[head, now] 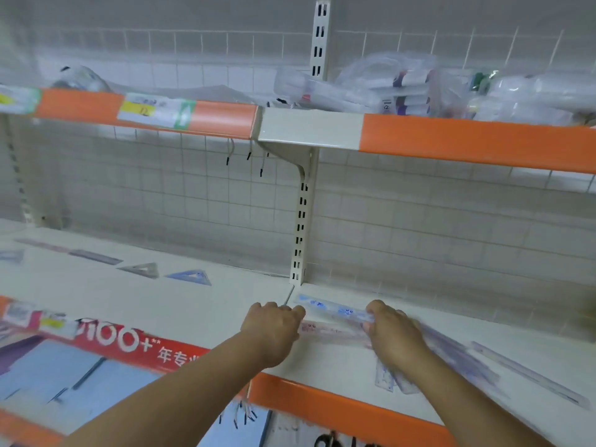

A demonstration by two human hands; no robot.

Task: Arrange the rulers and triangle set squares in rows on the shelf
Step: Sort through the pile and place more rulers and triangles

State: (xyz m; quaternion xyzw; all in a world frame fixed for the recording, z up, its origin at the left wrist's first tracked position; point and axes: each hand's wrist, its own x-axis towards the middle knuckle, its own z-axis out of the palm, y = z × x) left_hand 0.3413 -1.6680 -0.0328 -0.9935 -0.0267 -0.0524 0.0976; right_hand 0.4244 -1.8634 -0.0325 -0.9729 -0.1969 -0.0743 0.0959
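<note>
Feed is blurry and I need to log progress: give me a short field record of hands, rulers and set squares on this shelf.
left hand: curled at left end of blue-printed ruler; grip unclear
right hand: holds that ruler's right end
pink-printed ruler: flat, just in front
loose rulers: unsorted pile, right of right hand
grey set square: left bay, beside blue set square
shelf: white, orange front edge

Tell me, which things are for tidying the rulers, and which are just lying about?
For the job: blue-printed ruler, pink ruler, ruler pile, long clear ruler, grey set square, blue set square, shelf.
Just lying about: bagged packs above, price label, red banner.
</note>
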